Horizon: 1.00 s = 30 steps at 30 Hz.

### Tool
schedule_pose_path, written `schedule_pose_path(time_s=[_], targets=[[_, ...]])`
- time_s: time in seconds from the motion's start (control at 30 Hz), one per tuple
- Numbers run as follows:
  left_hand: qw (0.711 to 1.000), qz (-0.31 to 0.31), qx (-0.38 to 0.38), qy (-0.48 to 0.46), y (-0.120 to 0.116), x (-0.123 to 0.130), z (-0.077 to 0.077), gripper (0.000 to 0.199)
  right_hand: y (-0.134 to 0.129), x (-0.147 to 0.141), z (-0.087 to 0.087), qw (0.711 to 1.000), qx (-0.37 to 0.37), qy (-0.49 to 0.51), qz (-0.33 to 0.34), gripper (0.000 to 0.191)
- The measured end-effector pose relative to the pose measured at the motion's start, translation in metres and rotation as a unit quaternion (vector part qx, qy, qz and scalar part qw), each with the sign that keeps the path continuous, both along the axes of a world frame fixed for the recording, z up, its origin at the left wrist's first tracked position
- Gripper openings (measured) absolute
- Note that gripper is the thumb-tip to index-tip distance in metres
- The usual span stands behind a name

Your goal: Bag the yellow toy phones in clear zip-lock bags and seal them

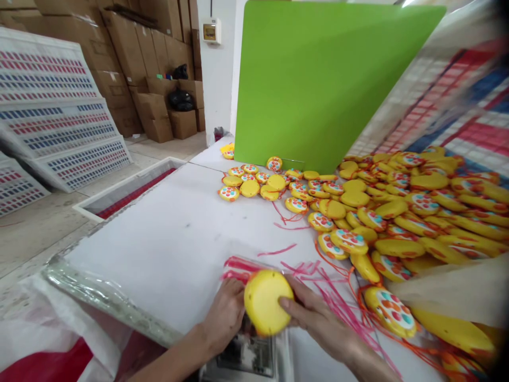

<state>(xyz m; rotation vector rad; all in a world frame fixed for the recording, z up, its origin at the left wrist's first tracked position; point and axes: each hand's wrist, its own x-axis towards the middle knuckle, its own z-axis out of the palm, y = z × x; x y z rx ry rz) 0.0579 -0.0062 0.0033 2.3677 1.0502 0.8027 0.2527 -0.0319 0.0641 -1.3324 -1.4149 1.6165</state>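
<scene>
A round yellow plastic toy, its plain back turned up, sits at the near edge of a white table, just right of centre. Both hands hold it. The left hand closes on its left rim, fingers curled against the edge. The right hand grips the right rim, with the thumb pressed on the yellow face and the other fingers wrapped behind. Under and behind the toy lies a clear plastic bag with pink print, its far edge showing just beyond the toy. Directly below the toy, at the picture's bottom edge, is a printed card in grey tones, partly hidden by the wrists.

Just right of the hands, loose pink strings spread across the table, and orange cords tangle among them. Further right, a large heap of the same yellow toys fills the right half of the table, many showing coloured buttons; it runs from the near right corner to the far edge. One toy with coloured buttons lies near the right hand.

To the left and beyond the hands, the white tabletop is bare up to its left edge, which is wrapped in crinkled clear film. A green board stands upright at the far edge. On the floor at left lean white trays of red and blue items, with cardboard boxes stacked behind.
</scene>
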Motion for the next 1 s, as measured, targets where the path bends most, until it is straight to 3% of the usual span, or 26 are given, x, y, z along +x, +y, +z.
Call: schedule_pose_path(time_s=[0.07, 0.13, 0.27, 0.4, 0.5, 0.6, 0.67, 0.77, 0.87, 1.0], targets=[[0.997, -0.015, 0.055, 0.051, -0.002, 0.003, 0.003, 0.021, 0.005, -0.009, -0.007, 0.996, 0.040, -0.003, -0.075, 0.044], [0.991, -0.016, 0.106, 0.081, -0.005, 0.004, 0.004, 0.020, 0.010, -0.017, -0.014, 0.989, 0.095, -0.061, -0.095, 0.042], [0.982, 0.003, 0.176, 0.066, -0.011, 0.002, 0.001, 0.016, 0.014, -0.022, -0.017, 0.971, 0.163, -0.168, -0.039, 0.035], [0.981, -0.012, 0.184, 0.064, -0.013, 0.002, 0.000, 0.013, 0.015, -0.014, -0.011, 0.955, 0.192, -0.227, -0.001, 0.032], [0.981, -0.015, 0.188, 0.042, -0.011, 0.001, 0.009, 0.013, 0.016, -0.010, -0.005, 0.952, 0.185, -0.242, 0.014, 0.031], [0.979, 0.021, 0.197, -0.040, -0.007, -0.013, 0.025, 0.014, 0.018, -0.007, 0.001, 0.951, 0.187, -0.243, 0.028, 0.030], [0.979, 0.083, 0.143, -0.116, -0.005, -0.027, 0.035, 0.014, 0.018, -0.006, 0.003, 0.950, 0.195, -0.243, 0.027, 0.029], [0.961, 0.180, -0.093, -0.189, -0.003, -0.042, 0.043, 0.018, 0.019, -0.005, 0.005, 0.953, 0.195, -0.232, 0.018, 0.029], [0.919, 0.151, -0.302, -0.204, -0.001, -0.040, 0.042, 0.027, 0.020, -0.005, 0.006, 0.953, 0.191, -0.233, 0.026, 0.030], [0.902, 0.126, -0.337, -0.237, 0.007, -0.023, 0.038, 0.025, 0.023, -0.005, 0.015, 0.937, 0.213, -0.269, 0.071, 0.030]])
